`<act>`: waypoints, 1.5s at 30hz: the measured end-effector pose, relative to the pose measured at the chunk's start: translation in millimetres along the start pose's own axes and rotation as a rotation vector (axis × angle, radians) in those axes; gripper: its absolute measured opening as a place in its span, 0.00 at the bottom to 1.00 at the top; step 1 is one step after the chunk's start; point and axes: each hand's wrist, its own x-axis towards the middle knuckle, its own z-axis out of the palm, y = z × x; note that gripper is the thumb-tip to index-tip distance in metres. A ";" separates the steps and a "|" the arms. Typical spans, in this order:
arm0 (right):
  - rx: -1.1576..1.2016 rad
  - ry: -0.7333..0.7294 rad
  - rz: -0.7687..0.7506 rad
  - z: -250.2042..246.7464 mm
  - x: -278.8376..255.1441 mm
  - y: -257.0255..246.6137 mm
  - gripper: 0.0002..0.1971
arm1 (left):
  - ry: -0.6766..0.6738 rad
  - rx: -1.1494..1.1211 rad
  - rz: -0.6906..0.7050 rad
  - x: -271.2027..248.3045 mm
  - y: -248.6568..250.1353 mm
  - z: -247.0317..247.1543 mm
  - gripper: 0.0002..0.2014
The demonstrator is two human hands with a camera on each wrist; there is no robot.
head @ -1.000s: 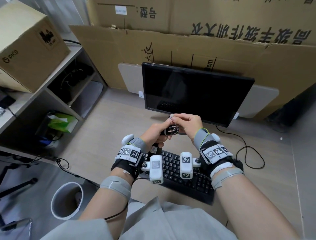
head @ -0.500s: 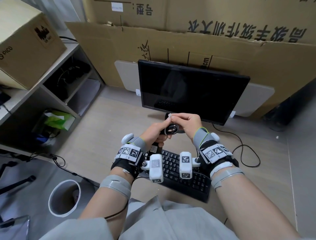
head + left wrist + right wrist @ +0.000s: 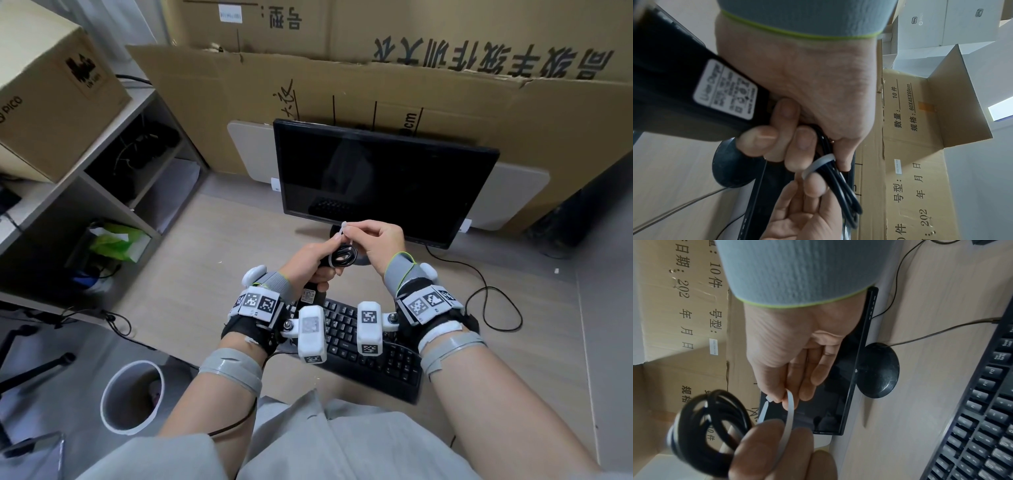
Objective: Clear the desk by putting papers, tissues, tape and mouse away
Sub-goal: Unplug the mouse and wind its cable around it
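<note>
Just in front of the monitor [image 3: 383, 185], the left hand [image 3: 308, 260] grips mouse [image 3: 694, 97] and coiled cable [image 3: 342, 256]; the right hand [image 3: 376, 240] pinches a white tie [image 3: 790, 410], seemingly unfastened; a slip could let the coil spring loose.

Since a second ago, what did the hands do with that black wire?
The right hand has pulled the white strap up and away from the coiled cord, pinching its end. The left hand still grips the mouse and cord. The keyboard and monitor have not moved.
</note>
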 end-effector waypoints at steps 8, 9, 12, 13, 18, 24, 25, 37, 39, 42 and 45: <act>0.013 -0.021 -0.001 1.1 -2.5 -1.7 0.04 | 0.009 -0.001 -0.019 0.6 1.1 1.7 0.29; 0.026 -0.027 0.009 1.5 -3.3 -2.4 0.04 | 0.011 -0.006 -0.017 0.2 1.3 1.6 0.29; 0.036 -0.049 0.021 2.1 -5.4 -4.7 0.04 | 0.014 -0.003 -0.022 0.0 1.5 0.7 0.29; 0.033 -0.058 0.021 2.2 -5.6 -5.1 0.03 | 0.018 0.000 -0.025 0.2 1.3 0.3 0.29; 0.016 -0.094 -0.028 3.3 -3.7 -2.7 0.03 | 0.069 -0.044 0.001 -3.8 6.6 3.3 0.27; -0.003 -0.199 -0.025 3.5 -2.9 -7.9 0.12 | 0.150 -0.047 0.066 -7.6 15.7 4.9 0.27; -0.012 -0.208 -0.020 2.9 -1.8 -9.3 0.14 | 0.151 -0.049 0.064 -6.9 14.9 3.2 0.28; -0.197 -0.193 0.071 -2.1 4.7 -10.1 0.11 | 0.045 0.076 -0.005 -4.5 7.1 6.1 0.21; -0.192 -0.195 0.077 -3.5 5.9 -10.2 0.09 | 0.037 0.065 -0.018 -3.4 4.9 5.5 0.21; -0.167 -0.189 0.073 -4.0 3.7 -10.0 0.10 | 0.035 0.015 -0.036 -0.9 0.2 1.1 0.22; -0.105 -0.185 0.079 -3.7 2.7 -8.0 0.09 | 0.033 -0.039 -0.054 -0.7 -2.1 0.4 0.22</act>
